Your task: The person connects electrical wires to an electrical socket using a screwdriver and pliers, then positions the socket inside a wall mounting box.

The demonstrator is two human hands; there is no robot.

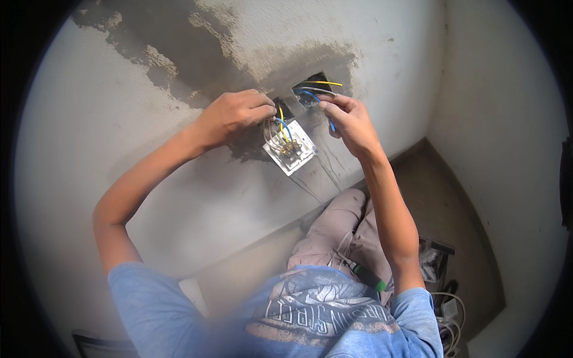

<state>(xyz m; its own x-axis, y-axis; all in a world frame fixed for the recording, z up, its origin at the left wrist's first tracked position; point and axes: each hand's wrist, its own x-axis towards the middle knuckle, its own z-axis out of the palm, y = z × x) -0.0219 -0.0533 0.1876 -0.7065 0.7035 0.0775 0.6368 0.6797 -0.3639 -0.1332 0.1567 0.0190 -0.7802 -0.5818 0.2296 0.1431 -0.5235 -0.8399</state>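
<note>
My right hand pinches a blue wire that comes out of the right-hand wall box. A yellow wire and a grey one stick out of the same box. At the smaller left-hand wall box, my left hand has its fingers closed by the edge; what they grip is hidden. Below it, a white socket plate hangs with its back and brass terminals showing. Yellow, blue and greyish wires run from that plate up to the left box.
Grey, patchy plaster surrounds the boxes on the white wall. A tool with a green-and-black handle lies across my lap. On the floor to the right are a dark container with clear plastic in it and coiled white cable.
</note>
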